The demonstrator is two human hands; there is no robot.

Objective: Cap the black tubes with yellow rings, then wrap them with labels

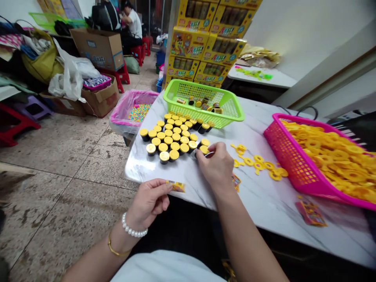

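Observation:
Between the thumb and index finger of my left hand (pixel 155 194) is a small yellow printed sticker strip (pixel 178 186), just off the table's front edge. My right hand (pixel 219 166) is closed over the table, its fingertips at a small black cup with a yellow lid (pixel 204 149); the fingers partly hide that cup. To its left, several like cups (pixel 168 140) stand upright in a close group. A few printed strips (pixel 235 182) lie beside my right wrist, partly covered by it.
A green basket (pixel 202 87) with loose cups stands behind the group. Yellow plastic rings (pixel 258 158) lie to the right, near a pink basket (pixel 290 156) full of rings. Left of the table is a lined pink bin (pixel 117 111) with coloured beads. Yellow boxes (pixel 189 43) are stacked behind.

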